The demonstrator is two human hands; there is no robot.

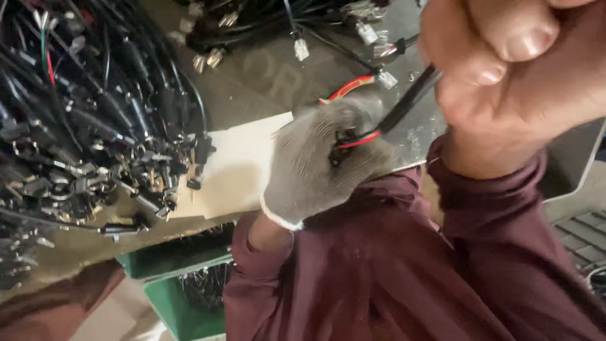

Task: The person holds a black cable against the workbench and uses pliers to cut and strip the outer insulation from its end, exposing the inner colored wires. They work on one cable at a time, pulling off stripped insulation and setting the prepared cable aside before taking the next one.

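Note:
My left hand [319, 158] wears a grey knit glove and is closed around a red-handled cutting tool [348, 87], whose handle tip sticks out above the glove. A thin black cable [410, 101] with a red wire at its end runs from the glove up to my bare right hand [517, 63]. The right hand is clenched on the cable, close to the camera at the upper right. The tool's jaws are hidden inside the glove. Both arms wear dark maroon sleeves [391, 265].
A big tangle of black cables with plugs and metal connectors [82, 113] covers the left of the bench. More cables [265, 25] lie along the top. A pale board [240, 164] lies beside the glove. A green crate [183, 297] sits below the bench edge, a grey tray [581, 233] at right.

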